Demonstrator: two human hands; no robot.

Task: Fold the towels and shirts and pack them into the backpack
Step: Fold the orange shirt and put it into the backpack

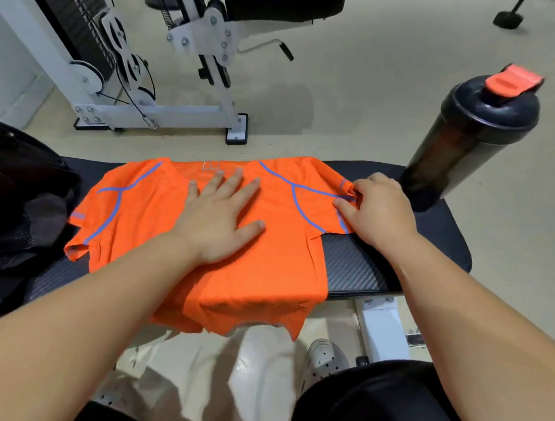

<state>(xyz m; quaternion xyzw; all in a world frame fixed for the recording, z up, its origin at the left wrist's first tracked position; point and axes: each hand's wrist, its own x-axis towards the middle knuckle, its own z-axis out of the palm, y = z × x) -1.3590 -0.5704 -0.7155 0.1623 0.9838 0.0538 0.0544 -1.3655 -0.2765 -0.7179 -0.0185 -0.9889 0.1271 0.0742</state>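
An orange shirt [268, 260] with blue seam lines lies spread flat on a black padded bench [356, 269], its hem hanging over the near edge. My left hand [219, 214] presses flat on the shirt's middle, fingers straight and spread. My right hand [380, 207] pinches the edge of the shirt's right sleeve near the bench's right end. A black backpack [21, 207] sits at the left end of the bench, partly cut off by the frame. A pale cloth [220, 375] lies below the bench by my legs.
A dark shaker bottle [467, 135] with an orange flip cap stands on the bench's far right corner, close to my right hand. A white cable gym machine [154, 111] stands on the floor behind the bench. A white clog [326, 360] shows below.
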